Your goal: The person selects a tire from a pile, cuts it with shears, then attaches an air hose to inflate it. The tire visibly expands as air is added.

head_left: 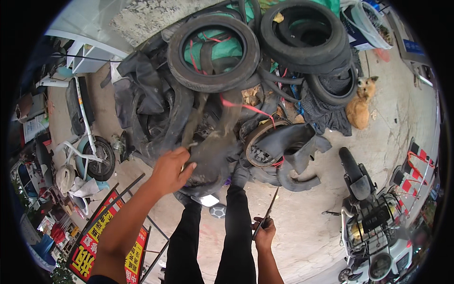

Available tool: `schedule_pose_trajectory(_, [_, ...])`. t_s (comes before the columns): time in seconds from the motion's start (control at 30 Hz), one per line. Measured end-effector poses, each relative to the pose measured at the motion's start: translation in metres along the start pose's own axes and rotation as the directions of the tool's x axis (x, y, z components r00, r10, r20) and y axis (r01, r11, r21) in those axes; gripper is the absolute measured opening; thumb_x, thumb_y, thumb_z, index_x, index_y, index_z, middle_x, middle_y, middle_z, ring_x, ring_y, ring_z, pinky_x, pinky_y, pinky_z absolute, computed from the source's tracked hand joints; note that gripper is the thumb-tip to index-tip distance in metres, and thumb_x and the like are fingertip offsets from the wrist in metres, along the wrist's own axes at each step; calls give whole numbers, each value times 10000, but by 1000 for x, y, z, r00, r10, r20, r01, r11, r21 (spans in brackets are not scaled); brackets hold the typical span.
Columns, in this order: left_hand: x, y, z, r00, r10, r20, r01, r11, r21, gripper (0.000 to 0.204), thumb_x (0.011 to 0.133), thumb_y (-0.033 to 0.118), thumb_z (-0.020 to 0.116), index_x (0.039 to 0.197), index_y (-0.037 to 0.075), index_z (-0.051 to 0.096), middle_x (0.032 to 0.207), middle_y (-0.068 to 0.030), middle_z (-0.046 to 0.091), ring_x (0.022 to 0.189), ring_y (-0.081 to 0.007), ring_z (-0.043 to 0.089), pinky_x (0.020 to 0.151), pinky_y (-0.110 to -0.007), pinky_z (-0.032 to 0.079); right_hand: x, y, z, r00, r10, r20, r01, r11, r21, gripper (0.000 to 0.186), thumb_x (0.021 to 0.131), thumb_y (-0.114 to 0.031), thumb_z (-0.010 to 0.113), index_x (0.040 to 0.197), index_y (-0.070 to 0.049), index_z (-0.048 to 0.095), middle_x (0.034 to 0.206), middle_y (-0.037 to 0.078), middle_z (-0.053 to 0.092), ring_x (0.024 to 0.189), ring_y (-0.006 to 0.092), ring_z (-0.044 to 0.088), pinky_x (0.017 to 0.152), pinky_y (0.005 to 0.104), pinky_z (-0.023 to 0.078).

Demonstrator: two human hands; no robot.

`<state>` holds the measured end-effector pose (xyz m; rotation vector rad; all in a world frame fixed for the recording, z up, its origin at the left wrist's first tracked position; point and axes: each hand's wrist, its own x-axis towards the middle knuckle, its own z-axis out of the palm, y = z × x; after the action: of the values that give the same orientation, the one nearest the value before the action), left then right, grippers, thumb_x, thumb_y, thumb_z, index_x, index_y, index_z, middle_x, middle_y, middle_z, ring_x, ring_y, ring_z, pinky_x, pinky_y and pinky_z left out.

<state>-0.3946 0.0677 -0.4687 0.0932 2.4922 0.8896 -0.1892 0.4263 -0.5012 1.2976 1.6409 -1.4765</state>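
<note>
Presently the left hand (171,170) grips a floppy strip of worn rubber tube (208,142), lifted from the tyre pile (213,52) ahead of the feet. The right hand (264,233) is closed around long scissors (267,215), held low, well apart. Judged step: selecting rubber for cutting; next calls for bringing blades to the strip.

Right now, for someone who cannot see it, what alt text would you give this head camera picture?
Seen from above, a person's left hand grips a floppy black inner tube at a heap of old tyres on concrete, while the right hand holds a thin metal rod. A tan dog lies beside the heap, with scooters parked around.
</note>
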Motion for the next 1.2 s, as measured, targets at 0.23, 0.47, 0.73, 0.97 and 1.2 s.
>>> schedule_pose_trajectory(0.23, [-81,52,-75,869,-493,-46,247,511,-823,232,950,213,636,1043,0,648,948,-9,665,838,-105,604,718,-300,468,-59,-28,24,994,-110,11,109,994,16,162,866,-12,643,1007,46,588,806,97,662,657,150,642,591,255,509])
schedule_pose_trajectory(0.47, [-146,65,-156,865,-498,64,-58,-227,-972,505,1000,357,459,1303,-19,606,1183,-118,704,992,-270,697,937,-394,533,-132,-55,64,970,-213,119,197,972,131,144,934,-85,684,955,22,590,793,106,682,639,149,643,588,257,514])
schedule_pose_trajectory(0.73, [-241,87,-213,840,-508,-193,-400,-337,-853,359,1030,329,413,971,90,674,635,28,515,582,-114,428,759,-364,421,-267,-113,124,829,-339,444,279,940,197,178,921,-100,738,970,7,604,756,64,667,645,97,619,572,244,475])
schedule_pose_trajectory(0.97, [-333,123,-253,862,-406,-304,-471,-419,-777,375,1050,331,411,921,74,651,597,-10,511,530,-116,407,786,-335,382,-387,-194,170,417,-622,663,660,709,249,205,887,-86,764,978,1,603,945,60,673,747,72,524,686,249,459])
schedule_pose_trajectory(1.2, [-381,94,-233,847,-312,-430,-528,-582,-619,442,1053,419,405,1036,57,658,805,-51,621,800,-202,558,964,-386,451,-427,-212,207,285,-369,884,858,510,-64,308,835,-146,809,1002,16,608,845,42,599,794,108,498,716,305,462])
